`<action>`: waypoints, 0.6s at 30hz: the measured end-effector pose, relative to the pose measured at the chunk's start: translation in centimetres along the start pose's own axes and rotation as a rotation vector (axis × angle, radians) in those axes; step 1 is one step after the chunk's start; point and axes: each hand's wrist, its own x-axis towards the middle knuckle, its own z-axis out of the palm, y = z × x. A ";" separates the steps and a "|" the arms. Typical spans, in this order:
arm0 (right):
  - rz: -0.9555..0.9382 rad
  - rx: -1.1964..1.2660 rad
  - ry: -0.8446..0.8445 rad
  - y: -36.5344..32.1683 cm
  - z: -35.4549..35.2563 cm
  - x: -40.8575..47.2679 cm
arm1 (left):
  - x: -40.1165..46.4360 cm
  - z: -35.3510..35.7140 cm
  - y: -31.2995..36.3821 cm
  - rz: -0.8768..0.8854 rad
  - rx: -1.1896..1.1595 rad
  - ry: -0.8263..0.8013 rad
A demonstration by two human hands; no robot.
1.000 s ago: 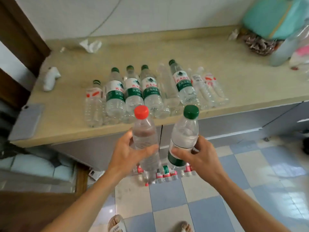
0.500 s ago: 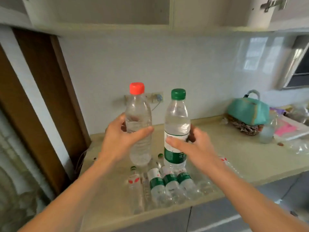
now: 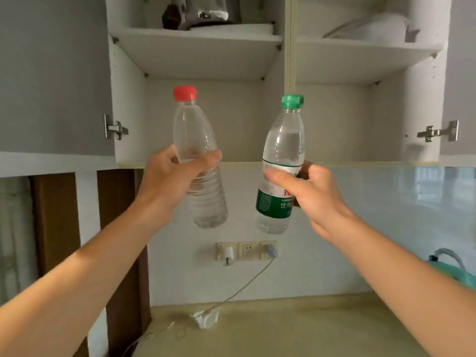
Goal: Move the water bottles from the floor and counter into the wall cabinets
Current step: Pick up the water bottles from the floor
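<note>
My left hand (image 3: 171, 176) grips a clear water bottle with a red cap (image 3: 192, 140) around its middle. My right hand (image 3: 309, 191) grips a bottle with a green cap and green label (image 3: 283, 148). Both bottles are raised, slightly tilted, in front of the open wall cabinet (image 3: 206, 161), their caps level with its lower compartments. The lower left shelf space behind the red-capped bottle and the lower right one (image 3: 337, 124) look bare. The bottles on the counter and floor are out of view.
Open cabinet doors (image 3: 51, 73) flank the compartments on both sides. The upper shelves hold a metal pot (image 3: 198, 11) and a white item (image 3: 368, 27). Below are wall sockets (image 3: 246, 251), a crumpled tissue (image 3: 206, 318) on the beige counter (image 3: 283, 331) and a teal bag (image 3: 453, 269).
Both hands have lifted their bottles from in front of the counter up to the cabinet opening. My view has tilted upward, so the counter bottles have dropped out of sight.
</note>
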 end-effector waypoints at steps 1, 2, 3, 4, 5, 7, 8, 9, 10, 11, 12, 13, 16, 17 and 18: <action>-0.019 0.009 -0.008 -0.6 0.3 1.4 | 1.0 -0.1 0.7 0.015 -0.007 0.017; -0.040 0.019 -0.011 -1.1 0.7 2.9 | 2.1 -0.1 1.5 0.029 -0.008 0.035; -0.061 0.027 -0.008 -1.6 1.2 4.4 | 3.3 -0.1 2.1 0.043 -0.001 0.057; -0.080 0.027 0.000 -2.0 1.6 5.8 | 4.5 -0.1 2.7 0.056 0.007 0.083; -0.097 0.021 0.008 -2.2 2.1 7.3 | 5.7 -0.2 3.1 0.064 0.016 0.107; -0.114 -0.003 0.022 -2.4 3.0 10.0 | 8.3 -0.3 3.8 0.068 0.036 0.134; -0.118 -0.016 0.022 -2.3 3.4 11.3 | 9.7 -0.4 3.9 0.066 0.043 0.147; -0.124 -0.024 0.018 -2.3 3.8 12.5 | 11.0 -0.4 3.9 0.063 0.047 0.160; -0.135 -0.025 0.011 -2.1 4.3 13.8 | 12.3 -0.4 3.7 0.060 0.047 0.170; -0.147 -0.028 0.009 -2.0 4.8 15.0 | 13.6 -0.3 3.5 0.061 0.049 0.174; -0.153 -0.035 0.018 -1.8 5.3 16.1 | 14.8 -0.2 3.1 0.064 0.059 0.173; -0.152 -0.042 0.035 -1.6 5.9 17.1 | 15.8 0.0 2.7 0.067 0.077 0.170; -0.125 -0.066 0.069 -0.5 7.6 19.9 | 18.5 0.4 0.8 0.071 0.147 0.158; -0.113 -0.084 0.077 0.0 8.1 20.7 | 19.3 0.4 0.1 0.065 0.172 0.152; -0.103 -0.098 0.085 0.6 8.6 21.3 | 19.9 0.5 -0.8 0.055 0.189 0.146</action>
